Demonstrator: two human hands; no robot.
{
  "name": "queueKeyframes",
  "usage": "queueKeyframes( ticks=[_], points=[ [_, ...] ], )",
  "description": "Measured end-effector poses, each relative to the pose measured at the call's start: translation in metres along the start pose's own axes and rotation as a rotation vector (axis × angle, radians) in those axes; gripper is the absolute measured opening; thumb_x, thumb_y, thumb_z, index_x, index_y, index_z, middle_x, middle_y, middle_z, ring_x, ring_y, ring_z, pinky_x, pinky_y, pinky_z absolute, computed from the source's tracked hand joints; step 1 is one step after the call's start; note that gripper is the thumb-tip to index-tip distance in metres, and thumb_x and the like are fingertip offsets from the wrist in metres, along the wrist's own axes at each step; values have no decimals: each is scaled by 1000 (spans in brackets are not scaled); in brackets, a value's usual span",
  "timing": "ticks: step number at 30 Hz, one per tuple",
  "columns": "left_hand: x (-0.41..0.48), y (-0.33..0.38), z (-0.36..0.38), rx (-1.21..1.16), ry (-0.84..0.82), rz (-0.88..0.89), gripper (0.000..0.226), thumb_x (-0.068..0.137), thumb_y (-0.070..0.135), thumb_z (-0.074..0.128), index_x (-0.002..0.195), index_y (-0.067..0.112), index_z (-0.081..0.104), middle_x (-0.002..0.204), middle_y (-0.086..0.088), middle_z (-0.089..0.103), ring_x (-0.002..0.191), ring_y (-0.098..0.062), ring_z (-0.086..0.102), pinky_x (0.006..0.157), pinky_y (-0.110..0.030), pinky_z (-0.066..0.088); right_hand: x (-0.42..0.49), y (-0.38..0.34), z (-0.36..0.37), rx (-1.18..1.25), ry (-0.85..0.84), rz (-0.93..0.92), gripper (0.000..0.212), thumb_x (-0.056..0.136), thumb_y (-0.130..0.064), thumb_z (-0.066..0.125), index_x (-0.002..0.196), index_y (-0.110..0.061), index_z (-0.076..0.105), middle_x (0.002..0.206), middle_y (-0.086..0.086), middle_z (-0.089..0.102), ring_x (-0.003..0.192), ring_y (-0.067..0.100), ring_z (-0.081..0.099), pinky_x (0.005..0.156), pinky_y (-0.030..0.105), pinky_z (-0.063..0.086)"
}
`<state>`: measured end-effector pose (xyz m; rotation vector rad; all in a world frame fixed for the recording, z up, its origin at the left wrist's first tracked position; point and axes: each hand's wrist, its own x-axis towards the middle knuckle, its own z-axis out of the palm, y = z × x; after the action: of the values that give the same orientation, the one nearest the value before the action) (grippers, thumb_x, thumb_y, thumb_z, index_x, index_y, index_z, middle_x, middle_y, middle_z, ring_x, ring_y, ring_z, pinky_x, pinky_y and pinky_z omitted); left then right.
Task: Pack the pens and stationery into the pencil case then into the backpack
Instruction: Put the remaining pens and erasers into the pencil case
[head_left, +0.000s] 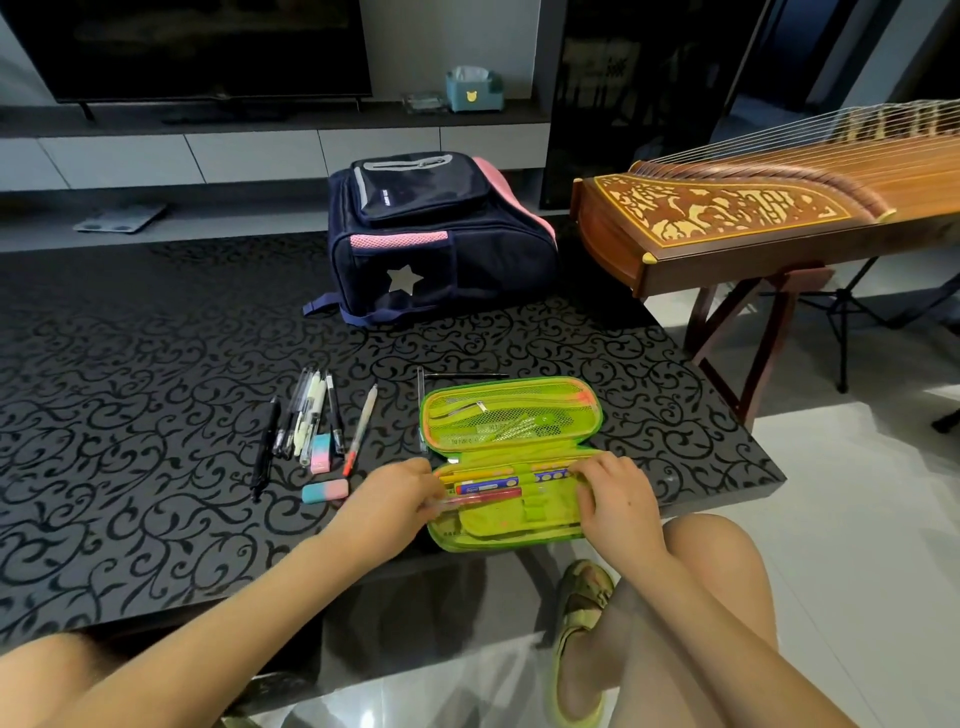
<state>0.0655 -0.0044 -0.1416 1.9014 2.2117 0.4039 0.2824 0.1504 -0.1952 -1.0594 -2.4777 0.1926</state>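
A person seated at a black patterned tabletop (156, 364) works both hands into an open lime-green pencil case (511, 457), its mesh-pocketed lid folded back flat. The left hand (400, 499) has its grip pinched on a clear pink pen (467, 500), feeding it in beside pens already lying inside, while the right hand (615, 493) presses fingers down on the case's right end, holding nothing, apparently to steady it. Packing looks to be at an early stage: a row of pens (306, 421), a red-tipped pen (359, 430) and two pink-and-blue erasers (324, 490) lie just left of the case, with a clear pen and a dark one beside its lid. The next move likely calls for a reach left for another pen. The case sits close to the tabletop's near edge, above the person's knees; open surface lies between it and the navy backpack (441, 239) at the far side.
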Motion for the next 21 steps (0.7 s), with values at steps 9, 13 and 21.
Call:
queueKeyframes(
  ticks=[9, 13, 21],
  points=[
    [30, 30, 14, -17, 24, -74, 26, 88, 33, 57, 105, 15, 64, 99, -3, 60, 94, -21, 56, 76, -32, 43, 3, -3, 0, -37, 8, 0, 19, 73, -8, 56, 87, -10, 69, 81, 7, 63, 68, 32, 58, 60, 40, 49],
    [40, 0, -7, -219, 222, -298, 17, 87, 24, 58, 88, 11, 69, 83, -3, 65, 81, -20, 60, 78, -32, 48, 23, -19, -10, 3, 52, -3, 22, 70, 0, 70, 90, -9, 69, 83, 8, 65, 73, 32, 58, 65, 42, 50],
    [123, -71, -7, -357, 105, -733, 43, 86, 29, 65, 58, 9, 40, 53, -5, 49, 43, -19, 51, 47, -28, 47, 44, -40, -8, 48, 40, -94, 22, 74, -5, 71, 94, -12, 68, 86, 5, 63, 79, 29, 59, 71, 43, 51]
  ],
)
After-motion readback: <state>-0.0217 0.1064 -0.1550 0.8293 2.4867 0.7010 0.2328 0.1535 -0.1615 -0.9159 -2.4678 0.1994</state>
